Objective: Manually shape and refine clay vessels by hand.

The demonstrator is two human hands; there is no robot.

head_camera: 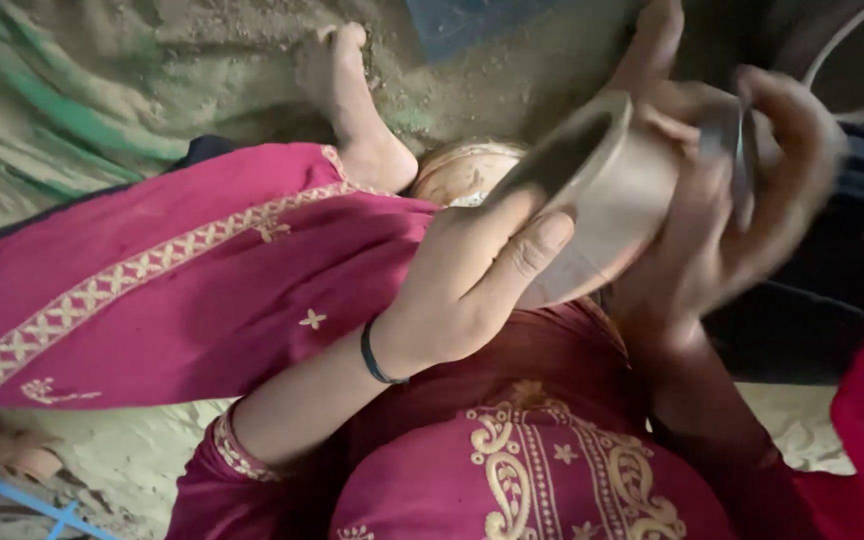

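Observation:
My left hand (472, 275) grips the rim and side of a pale clay pot (607, 185), which is tilted with its dark mouth toward the left. My right hand (742, 200) is pressed against the pot's base end, blurred by motion, and seems to hold a thin dark metal band or ring (742, 140) against it. The pot is held above my lap. A black band circles my left wrist.
A round tan bowl-like object (462, 170) lies just below the pot on the sandy ground. My bare foot (347, 95) rests beside it. Magenta embroidered cloth (152, 280) covers my legs. A green cloth (42, 100) lies far left, and a curved dark vessel rim (852, 60) top right.

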